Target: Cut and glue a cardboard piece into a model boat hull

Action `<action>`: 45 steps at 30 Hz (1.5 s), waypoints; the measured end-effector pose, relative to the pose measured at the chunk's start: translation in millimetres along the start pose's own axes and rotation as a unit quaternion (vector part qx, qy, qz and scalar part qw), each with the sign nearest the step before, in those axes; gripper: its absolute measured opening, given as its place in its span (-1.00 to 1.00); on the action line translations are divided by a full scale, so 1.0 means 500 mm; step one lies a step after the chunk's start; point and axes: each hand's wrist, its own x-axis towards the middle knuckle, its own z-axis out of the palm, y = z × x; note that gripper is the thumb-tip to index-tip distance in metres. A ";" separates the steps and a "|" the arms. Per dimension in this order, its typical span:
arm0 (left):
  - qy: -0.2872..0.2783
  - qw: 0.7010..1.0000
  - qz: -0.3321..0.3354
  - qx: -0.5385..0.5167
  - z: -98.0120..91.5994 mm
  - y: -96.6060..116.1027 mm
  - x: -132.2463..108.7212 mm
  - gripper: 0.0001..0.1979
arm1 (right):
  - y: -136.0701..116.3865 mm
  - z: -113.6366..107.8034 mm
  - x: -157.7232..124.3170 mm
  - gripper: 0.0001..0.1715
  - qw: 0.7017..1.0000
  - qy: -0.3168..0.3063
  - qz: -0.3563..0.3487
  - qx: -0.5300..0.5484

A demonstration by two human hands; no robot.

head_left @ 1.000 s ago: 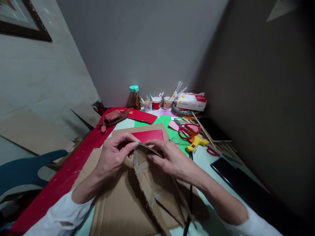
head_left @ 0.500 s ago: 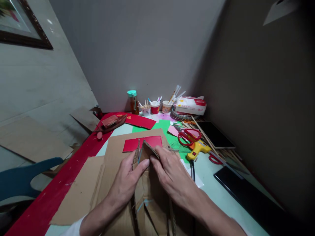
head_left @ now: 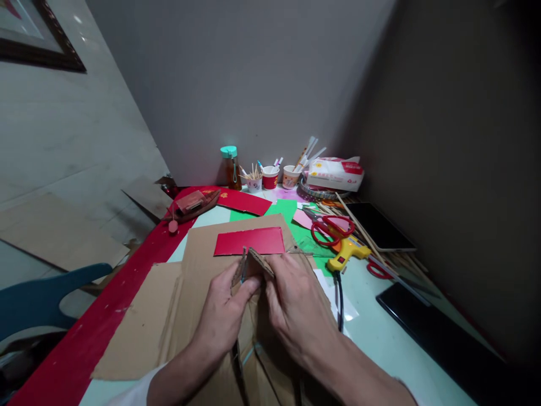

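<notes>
The folded cardboard piece is on the near side of the red card, the left hand gripping one side of its far end, the right hand the other. It should be light, fairly stiff but apt to crease, so pinching close to the folds seems safest.

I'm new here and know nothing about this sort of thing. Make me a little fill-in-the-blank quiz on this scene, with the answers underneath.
1. The left hand and right hand grip a folded piece of brown ____.
2. The glossy sheet lying just beyond the hands is ____.
3. The glue gun is mainly ____.
4. Between the bottle and the tissue pack, ____ cups stand in a row.

Missing words: cardboard; red; yellow; three.
</notes>
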 end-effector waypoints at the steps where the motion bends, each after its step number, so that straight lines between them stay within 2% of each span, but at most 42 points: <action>1: -0.006 1.000 -0.001 0.001 -0.001 -0.002 0.002 -0.68 | 0.004 -0.003 0.001 -0.77 1.000 -0.005 0.007 -0.010; 5: 0.004 1.000 -0.012 0.007 -0.006 0.000 0.002 -0.50 | 0.016 -0.008 0.002 -0.81 0.999 -0.016 0.019 -0.027; 8: -0.002 0.999 -0.026 -0.035 -0.013 0.022 -0.005 -0.43 | 0.013 -0.003 0.000 -0.79 0.999 -0.008 0.003 -0.032; 10: -0.033 0.996 -0.034 -0.069 -0.018 0.038 -0.008 -0.50 | 0.006 -0.002 -0.002 -0.79 0.999 -0.001 -0.010 -0.040; 12: -0.043 0.997 -0.028 -0.060 -0.022 0.047 -0.010 -0.56 | 0.000 -0.007 -0.003 -0.81 0.998 -0.002 -0.026 -0.053; 16: -0.012 0.997 -0.024 0.067 -0.022 0.039 -0.009 -0.54 | -0.006 -0.023 0.004 -0.82 0.998 -0.034 -0.043 -0.040; 21: -0.058 0.989 0.037 0.128 -0.013 0.034 -0.012 -0.63 | -0.008 -0.020 0.008 -0.81 0.998 -0.026 -0.049 -0.040; 25: -0.033 0.990 0.075 0.119 -0.005 0.039 -0.025 -0.73 | -0.015 -0.005 -0.003 -0.72 0.998 -0.009 -0.054 -0.028; 28: -0.005 0.987 0.092 0.129 0.000 0.035 -0.034 -0.76 | -0.020 0.003 -0.012 -0.77 0.997 0.013 -0.044 -0.057; 30: -0.001 0.986 0.092 0.136 0.001 0.029 -0.034 -0.76 | -0.019 0.006 -0.013 -0.77 0.997 0.014 -0.037 -0.069; 34: -0.036 0.982 0.080 0.168 -0.002 0.020 -0.017 -0.75 | -0.006 0.005 -0.003 -0.77 0.998 -0.004 -0.033 -0.058; 38: -0.041 0.977 0.070 0.196 -0.006 0.019 -0.001 -0.83 | 0.011 0.003 0.007 -0.78 0.998 -0.008 -0.027 -0.058; 45: -0.071 0.976 0.076 0.193 -0.006 0.022 -0.013 -0.80 | 0.015 0.008 -0.005 -0.78 0.997 -0.008 -0.059 -0.050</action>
